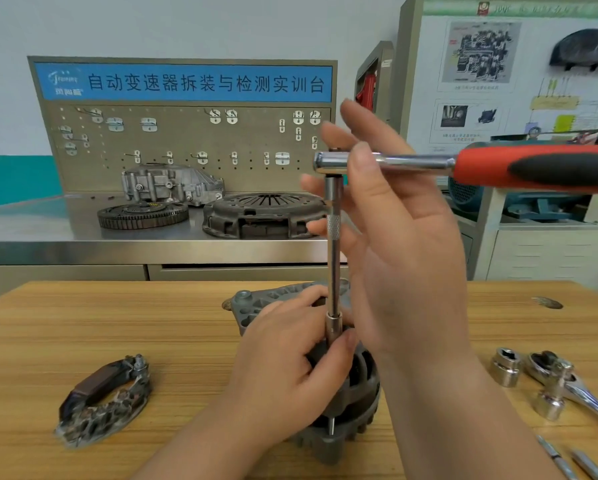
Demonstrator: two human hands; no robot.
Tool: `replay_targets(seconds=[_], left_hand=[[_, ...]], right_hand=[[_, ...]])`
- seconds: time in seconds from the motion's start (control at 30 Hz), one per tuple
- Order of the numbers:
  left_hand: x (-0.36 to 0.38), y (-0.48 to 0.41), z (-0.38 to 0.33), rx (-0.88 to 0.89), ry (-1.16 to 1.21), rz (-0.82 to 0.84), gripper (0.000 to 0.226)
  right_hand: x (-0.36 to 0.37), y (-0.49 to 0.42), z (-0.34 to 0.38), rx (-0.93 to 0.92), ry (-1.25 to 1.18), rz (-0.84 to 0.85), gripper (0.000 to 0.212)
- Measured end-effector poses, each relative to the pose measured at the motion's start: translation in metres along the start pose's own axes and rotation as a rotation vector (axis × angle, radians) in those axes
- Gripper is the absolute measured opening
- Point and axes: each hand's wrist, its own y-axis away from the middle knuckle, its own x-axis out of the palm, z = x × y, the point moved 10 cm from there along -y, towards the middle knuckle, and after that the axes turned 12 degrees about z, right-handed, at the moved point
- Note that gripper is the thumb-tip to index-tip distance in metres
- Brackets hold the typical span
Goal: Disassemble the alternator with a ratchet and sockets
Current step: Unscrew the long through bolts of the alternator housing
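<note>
On the wooden table (83, 323), the alternator (363, 384) is stood at the middle of the near edge and gripped by the left hand (283, 372). The red-handled ratchet (532, 168) is perched on a long extension (333, 265) above it. The right hand (404, 244) is splayed loose by the ratchet's head. A loose socket (505, 367) is parked toward the right edge.

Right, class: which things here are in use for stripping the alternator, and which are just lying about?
In use: alternator, gripped by the left hand; red-handled ratchet; extension bar; right hand at the ratchet head.
Lying about: loose socket; second ratchet; dark loose part at table left; flywheel and clutch cover on the rear bench.
</note>
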Motion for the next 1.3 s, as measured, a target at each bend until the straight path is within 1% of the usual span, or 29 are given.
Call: replay_targets(seconds=[0.1, 0.17, 0.2, 0.27, 0.33, 0.43, 0.5, 0.57, 0.63, 0.7, 0.77, 0.8, 0.83, 0.9, 0.93, 0.97, 1.03, 1.13, 1.17, 1.23, 1.3], left_hand=[[0.0, -0.001, -0.001, 0.008, 0.014, 0.007, 0.03], [-0.001, -0.001, -0.004, 0.034, 0.047, 0.008, 0.036], [-0.001, -0.001, -0.005, 0.048, 0.066, 0.015, 0.036], [0.0, -0.001, -0.007, 0.071, 0.078, 0.026, 0.029], [0.0, -0.001, -0.008, 0.072, 0.068, 0.029, 0.022], [0.0, 0.0, -0.005, 0.042, 0.051, 0.021, 0.023], [0.0, 0.0, -0.005, 0.038, 0.042, 0.017, 0.021], [-0.001, 0.0, -0.007, 0.047, 0.026, 0.009, 0.021], [-0.001, 0.0, -0.007, 0.051, 0.038, 0.016, 0.024], [0.001, 0.0, -0.007, 0.053, 0.042, 0.028, 0.036], [0.0, 0.0, -0.008, 0.066, 0.042, 0.026, 0.038], [0.0, 0.0, -0.008, 0.07, 0.039, 0.02, 0.034], [-0.001, 0.0, -0.008, 0.071, 0.037, 0.014, 0.03], [-0.001, 0.0, -0.008, 0.066, 0.031, 0.007, 0.023], [-0.001, 0.0, -0.007, 0.064, 0.025, 0.004, 0.023], [-0.001, 0.0, -0.007, 0.062, 0.018, 0.002, 0.022], [-0.001, -0.001, -0.007, 0.063, 0.008, -0.001, 0.023], [-0.001, -0.001, -0.008, 0.067, 0.022, 0.006, 0.025], [-0.001, 0.0, -0.009, 0.07, 0.026, 0.007, 0.027], [-0.001, 0.0, -0.01, 0.074, 0.024, 0.011, 0.029], [0.0, 0.0, -0.009, 0.065, 0.016, 0.012, 0.031]], right_hand=[[0.006, -0.001, 0.001, 0.006, -0.081, 0.038, 0.027], [0.01, -0.003, -0.008, 0.086, -0.218, 0.078, 0.032], [0.011, -0.003, -0.013, 0.135, -0.285, 0.09, 0.038], [0.01, -0.003, -0.02, 0.215, -0.365, 0.089, 0.046], [0.004, -0.003, -0.02, 0.218, -0.324, 0.063, 0.044], [-0.006, -0.004, -0.003, 0.064, -0.049, 0.013, 0.024], [-0.003, -0.003, 0.007, -0.019, 0.027, 0.028, 0.024], [0.002, -0.004, 0.007, -0.015, -0.03, 0.065, 0.026], [0.005, -0.005, 0.0, 0.047, -0.151, 0.094, 0.028], [0.008, -0.005, -0.011, 0.142, -0.276, 0.115, 0.043], [0.009, -0.005, -0.017, 0.208, -0.342, 0.113, 0.056], [0.008, -0.005, -0.019, 0.212, -0.331, 0.102, 0.056], [0.005, -0.005, -0.017, 0.191, -0.282, 0.09, 0.051], [-0.001, -0.005, -0.007, 0.099, -0.117, 0.057, 0.03], [-0.003, -0.005, 0.0, 0.048, -0.045, 0.045, 0.025], [-0.004, -0.004, 0.005, 0.006, -0.004, 0.044, 0.024], [-0.001, -0.005, 0.01, -0.026, -0.011, 0.071, 0.026], [0.003, -0.006, -0.001, 0.056, -0.189, 0.089, 0.029], [0.004, -0.006, -0.006, 0.099, -0.257, 0.087, 0.033], [0.005, -0.005, -0.015, 0.181, -0.338, 0.087, 0.049], [0.006, -0.004, -0.02, 0.221, -0.352, 0.084, 0.055]])
